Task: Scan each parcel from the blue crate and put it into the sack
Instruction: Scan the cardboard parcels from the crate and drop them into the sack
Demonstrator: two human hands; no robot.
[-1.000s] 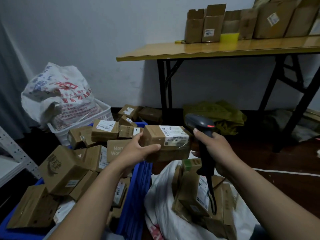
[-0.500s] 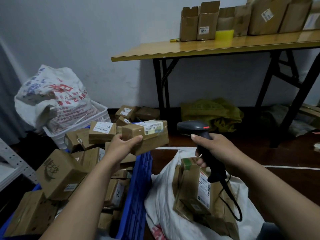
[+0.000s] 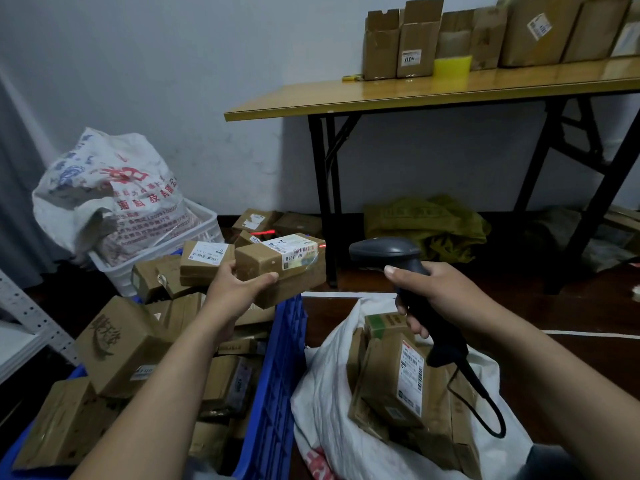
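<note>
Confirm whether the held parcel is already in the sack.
No: the left hand holds the parcel up over the crate rim, left of the sack and clear of it.

- A single wide view from my head, facing forward and down;
- close over my left hand (image 3: 239, 289) and right hand (image 3: 445, 294); the bench (image 3: 346, 98) farther ahead.

The scanner (image 3: 386, 251) now casts a red line (image 3: 262, 232) beside the parcel (image 3: 258, 263).
</note>
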